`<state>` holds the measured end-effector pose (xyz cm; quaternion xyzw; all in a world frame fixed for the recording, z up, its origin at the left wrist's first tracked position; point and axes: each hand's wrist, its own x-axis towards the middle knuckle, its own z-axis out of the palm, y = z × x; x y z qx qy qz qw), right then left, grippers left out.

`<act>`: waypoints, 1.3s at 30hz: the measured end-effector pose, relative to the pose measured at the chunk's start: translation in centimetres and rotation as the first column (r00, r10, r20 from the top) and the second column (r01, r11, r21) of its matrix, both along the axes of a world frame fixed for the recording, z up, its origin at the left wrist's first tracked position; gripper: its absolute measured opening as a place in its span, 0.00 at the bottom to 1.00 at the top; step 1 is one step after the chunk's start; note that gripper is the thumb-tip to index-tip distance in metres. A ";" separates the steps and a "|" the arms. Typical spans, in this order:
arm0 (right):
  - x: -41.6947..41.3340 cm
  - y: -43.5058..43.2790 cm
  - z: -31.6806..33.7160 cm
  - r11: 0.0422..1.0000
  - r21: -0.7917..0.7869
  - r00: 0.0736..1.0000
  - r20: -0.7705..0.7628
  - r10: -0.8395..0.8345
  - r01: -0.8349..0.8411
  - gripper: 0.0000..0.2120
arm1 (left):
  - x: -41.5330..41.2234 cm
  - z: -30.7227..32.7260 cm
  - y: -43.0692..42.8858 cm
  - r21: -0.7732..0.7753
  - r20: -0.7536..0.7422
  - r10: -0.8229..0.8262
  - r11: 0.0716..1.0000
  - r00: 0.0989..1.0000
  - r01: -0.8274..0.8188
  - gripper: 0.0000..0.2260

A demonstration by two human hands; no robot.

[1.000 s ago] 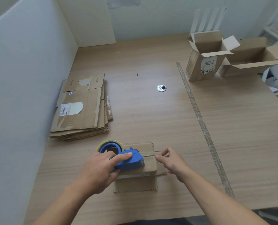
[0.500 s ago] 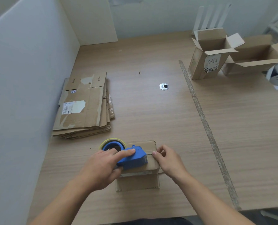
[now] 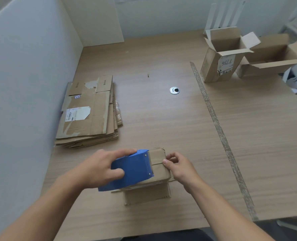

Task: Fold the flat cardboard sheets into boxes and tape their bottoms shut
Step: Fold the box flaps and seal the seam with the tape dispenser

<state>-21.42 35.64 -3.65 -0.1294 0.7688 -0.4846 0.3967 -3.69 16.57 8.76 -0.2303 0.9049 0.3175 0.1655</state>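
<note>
Stack of flat cardboard sheets [image 3: 90,113]: far left of the counter [image 3: 161,127], against the wall, untouched.

Left hand [image 3: 99,169]: fingers curled around the blue tape dispenser [image 3: 132,169], which sits on the upturned bottom of the small box [image 3: 154,173] near the counter's front edge. Since a second ago the dispenser has tilted up, so its roll no longer shows.

Small box: bottom flaps closed, centre seam visible just right of the dispenser's blade.

Right hand [image 3: 180,167]: fingers pinched together at the box's right edge, apparently pressing down the tape end; it has closed in from just beside the box.

Advice: pull the dispenser leftward straight along the seam, keep the tape end pinned, then rub the strip flat.

Two finished boxes [image 3: 220,65]: far right, open tops up.
</note>
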 end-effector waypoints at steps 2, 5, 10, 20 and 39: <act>0.2 -0.3 -0.1 1.000 -0.011 1.000 0.005 0.002 -0.002 0.04 | 0.2 0.4 -0.3 0.039 0.019 0.026 0.999 0.999 -0.027 0.27; 0.4 -0.7 -0.3 0.999 -0.021 1.000 0.019 -0.025 0.025 0.04 | 1.2 0.5 -1.0 0.093 0.027 0.082 0.992 0.996 -0.085 0.27; 1.4 -1.5 -0.3 0.994 -0.024 0.989 0.105 -0.100 0.103 0.02 | 3.5 0.0 -2.5 0.245 0.039 0.159 0.955 0.986 -0.164 0.28; 4.7 -1.8 2.0 0.959 -0.001 0.865 -0.431 0.256 -0.284 0.32 | 4.8 -0.6 -3.3 0.242 0.010 0.187 0.953 0.982 -0.184 0.27; 4.3 -1.4 -0.6 0.973 0.021 0.901 -0.372 0.223 -0.232 0.24 | 4.2 -0.1 -3.7 0.373 0.096 0.174 0.906 0.980 -0.198 0.26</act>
